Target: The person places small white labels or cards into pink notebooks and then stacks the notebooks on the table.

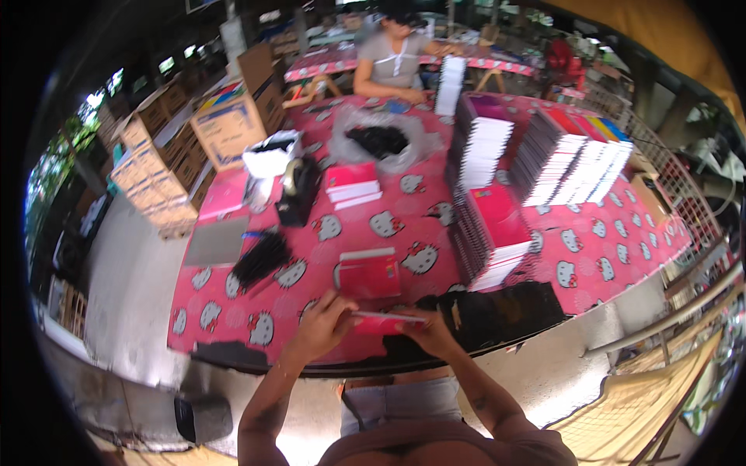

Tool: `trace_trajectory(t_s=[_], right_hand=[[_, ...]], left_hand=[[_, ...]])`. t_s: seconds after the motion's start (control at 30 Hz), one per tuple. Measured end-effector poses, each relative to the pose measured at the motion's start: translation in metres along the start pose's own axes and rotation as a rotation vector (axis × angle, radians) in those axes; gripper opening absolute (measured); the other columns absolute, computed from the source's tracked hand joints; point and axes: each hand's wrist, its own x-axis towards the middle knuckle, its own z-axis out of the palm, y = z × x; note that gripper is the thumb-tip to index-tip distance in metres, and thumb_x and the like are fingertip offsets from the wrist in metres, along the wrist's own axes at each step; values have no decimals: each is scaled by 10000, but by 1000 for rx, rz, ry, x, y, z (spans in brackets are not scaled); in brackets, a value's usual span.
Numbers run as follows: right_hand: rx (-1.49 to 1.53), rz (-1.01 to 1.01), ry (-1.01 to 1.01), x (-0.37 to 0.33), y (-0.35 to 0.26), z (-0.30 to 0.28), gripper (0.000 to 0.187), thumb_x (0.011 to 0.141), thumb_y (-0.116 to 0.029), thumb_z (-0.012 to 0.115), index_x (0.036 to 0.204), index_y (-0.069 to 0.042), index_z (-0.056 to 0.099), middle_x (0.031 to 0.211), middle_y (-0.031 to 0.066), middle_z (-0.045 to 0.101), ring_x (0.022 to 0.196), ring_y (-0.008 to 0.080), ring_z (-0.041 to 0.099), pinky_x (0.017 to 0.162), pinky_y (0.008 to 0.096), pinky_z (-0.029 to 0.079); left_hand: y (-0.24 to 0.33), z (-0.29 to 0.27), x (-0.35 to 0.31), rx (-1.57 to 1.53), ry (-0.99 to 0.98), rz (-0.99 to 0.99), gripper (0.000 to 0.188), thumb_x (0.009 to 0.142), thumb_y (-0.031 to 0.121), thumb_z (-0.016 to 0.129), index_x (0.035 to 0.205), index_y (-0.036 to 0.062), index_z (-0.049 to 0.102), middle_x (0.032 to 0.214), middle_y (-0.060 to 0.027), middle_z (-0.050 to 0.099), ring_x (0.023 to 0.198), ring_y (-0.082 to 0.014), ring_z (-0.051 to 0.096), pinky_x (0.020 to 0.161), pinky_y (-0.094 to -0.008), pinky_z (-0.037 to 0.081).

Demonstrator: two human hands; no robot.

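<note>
Both hands held one thin red notebook over the near edge of the table.

The left hand (325,322) pinched the left end of the red notebook (386,320) and the right hand (426,328) gripped its right end, keeping it flat and edge-on (cover hidden). Just beyond it lay a second red notebook (368,273) on the pink patterned tablecloth (590,248). A stack of notebooks (491,233) stood to the right, black strips (260,260) to the left, and another person (392,54) sat at the far end.
</note>
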Motion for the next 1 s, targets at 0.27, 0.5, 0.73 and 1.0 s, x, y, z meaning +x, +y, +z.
trace_trajectory(t_s=[0.27,0.5,0.73,1.0], right_hand=[[19,4,178,1,-39,18,309,930,-130,696,1228,-49,679,1056,118,729,894,141,663,802,292,520],[-48,4,148,-6,-41,21,333,905,-152,700,1219,-43,678,1006,166,723,870,242,704,792,333,530],[-41,31,127,3,-47,11,337,929,-146,681,1244,-28,663,1113,120,727,957,175,683,846,323,528],[-90,79,2,-4,-44,2,357,910,-156,669,1256,-69,661,1101,183,719,949,264,706,843,346,527]], left_hand=[[13,81,-40,598,197,74,840,924,553,558,1419,-107,400,1503,-316,375,1451,-473,294,1140,-713,102],[38,77,-39,442,51,75,889,1003,596,376,1473,-151,267,1530,-396,264,1476,-522,197,1150,-698,94],[24,66,-27,622,106,137,853,967,611,437,1390,-130,417,1484,-357,379,1440,-483,319,1153,-664,168],[25,80,-39,665,99,303,879,970,618,431,1408,-143,389,1493,-350,371,1448,-495,290,1157,-664,167]])
